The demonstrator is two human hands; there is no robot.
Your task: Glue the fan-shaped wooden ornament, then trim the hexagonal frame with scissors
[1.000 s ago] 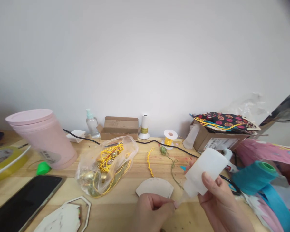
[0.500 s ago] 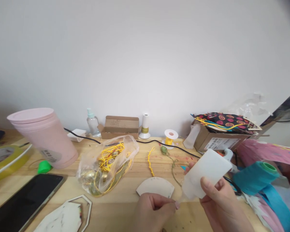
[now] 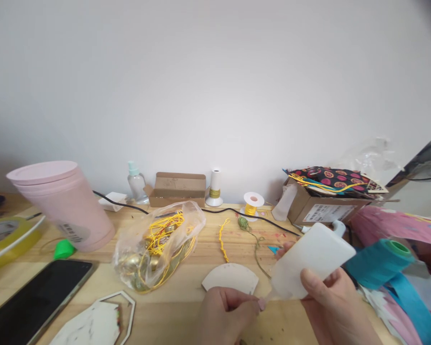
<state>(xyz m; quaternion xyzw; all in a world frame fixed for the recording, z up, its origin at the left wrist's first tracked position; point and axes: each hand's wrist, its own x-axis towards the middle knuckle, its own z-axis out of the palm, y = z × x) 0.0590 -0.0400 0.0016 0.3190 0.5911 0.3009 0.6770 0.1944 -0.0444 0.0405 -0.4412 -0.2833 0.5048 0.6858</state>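
A translucent white squeeze bottle [image 3: 311, 261] is tilted in my right hand [image 3: 330, 297], its thumb across the front and fingers behind. The bottle's narrow nozzle points down and left, touching or almost touching a small pinkish piece [image 3: 261, 304]. My left hand [image 3: 230, 314] pinches that piece between thumb and fingertips; its exact kind is too small to tell. Just behind the left hand lies a white fan-shaped piece [image 3: 232, 277], partly covered by it. From its top edge runs a twisted yellow cord [image 3: 222, 242]. A green cord [image 3: 257, 249] lies between that and the bottle.
Left of my hands are a plastic bag [image 3: 129, 261] with yellow cords and gold bells, a phone [image 3: 39, 299], a pink tumbler [image 3: 62, 206] and tape [image 3: 25, 239]. Along the wall stand thread spools [image 3: 215, 184] and cardboard boxes [image 3: 294, 211]. A teal thread cone [image 3: 377, 263] lies right.
The squeeze bottle and my right hand have shifted slightly right, and the bottle leans a little flatter. My left hand stays nearly still with the pinkish piece.
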